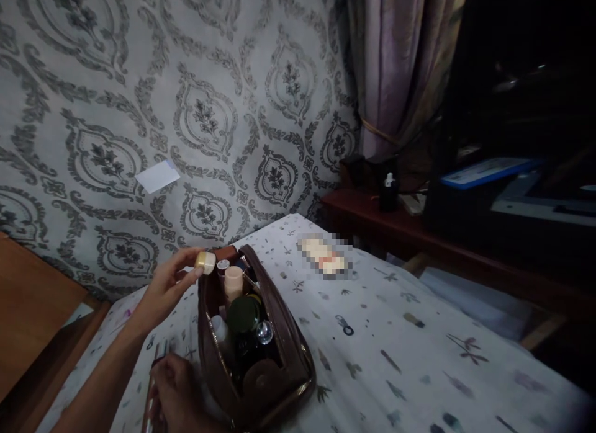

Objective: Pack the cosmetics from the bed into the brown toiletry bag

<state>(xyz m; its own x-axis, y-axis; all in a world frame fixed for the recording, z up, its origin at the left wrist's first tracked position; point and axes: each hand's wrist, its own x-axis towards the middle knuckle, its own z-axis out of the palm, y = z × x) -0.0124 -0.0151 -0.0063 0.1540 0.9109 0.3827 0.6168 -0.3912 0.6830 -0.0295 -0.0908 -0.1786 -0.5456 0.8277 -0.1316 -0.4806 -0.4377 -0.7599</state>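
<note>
My left hand (170, 287) pinches a small cosmetic jar (205, 263) with a gold-yellow part and a pale part, held at the far left rim of a brown toiletry bag (291, 346). The bag lies unzipped, packed with a green-lidded jar (244, 314), a peach-capped bottle (233, 283), a white tube (220, 327), a clear ball-shaped cap (264, 332) and other items partly hidden. Left of the bag, my right hand (174, 386) is closed, its fingers curled over a slim shiny case (149, 399) that it mostly covers.
A patterned white cloth (372, 352) covers the surface under the bag. Beyond the bag lies a blurred-out flat item (323, 254). A dark red shelf (363, 213) with a black bottle (388, 194) stands at right. Wooden furniture (37, 315) is at left; patterned wallpaper rises behind.
</note>
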